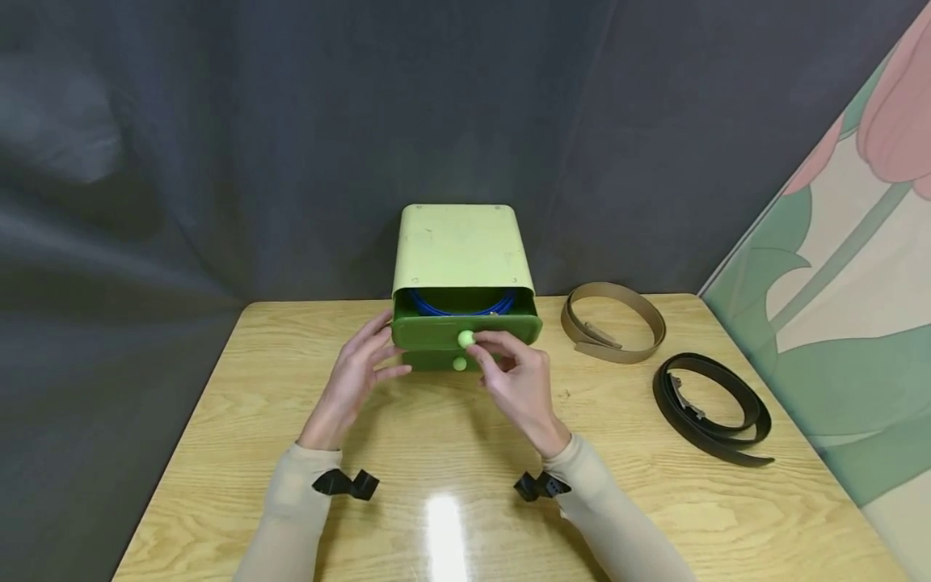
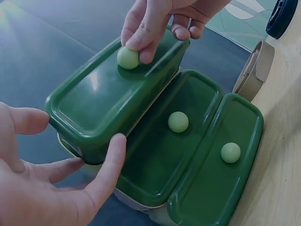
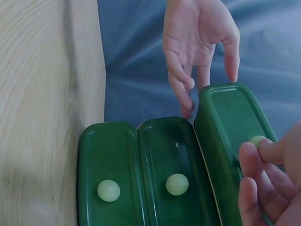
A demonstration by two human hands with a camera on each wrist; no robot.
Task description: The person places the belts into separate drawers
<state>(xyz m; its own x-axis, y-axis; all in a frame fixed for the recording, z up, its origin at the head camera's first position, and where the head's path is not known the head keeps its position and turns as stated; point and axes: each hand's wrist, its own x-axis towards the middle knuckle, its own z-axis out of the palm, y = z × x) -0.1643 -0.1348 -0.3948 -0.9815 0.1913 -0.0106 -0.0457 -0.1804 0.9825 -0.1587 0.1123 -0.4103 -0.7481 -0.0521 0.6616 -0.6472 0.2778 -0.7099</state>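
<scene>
A small pale green drawer cabinet (image 1: 465,242) stands at the back of the table with its dark green top drawer (image 1: 429,332) pulled partly out. Inside the drawer lies a coiled blue cable-like item (image 1: 458,312), partly hidden by the cabinet top. My right hand (image 1: 520,384) pinches the round light green knob (image 2: 128,58) of that drawer between thumb and fingers. At the drawer's left end is my left hand (image 1: 354,372), its fingers spread and extended, with fingertips at the drawer's edge. Two lower drawers, the middle drawer (image 2: 162,155) and bottom drawer (image 2: 214,174), are pushed in.
To the right of the cabinet lies a coiled tan belt (image 1: 640,305). Nearer the table's right edge is a coiled black belt (image 1: 716,440) with a metal buckle. A dark curtain (image 1: 465,105) hangs behind the wooden table (image 1: 407,469), and a floral panel (image 1: 851,283) stands at the right.
</scene>
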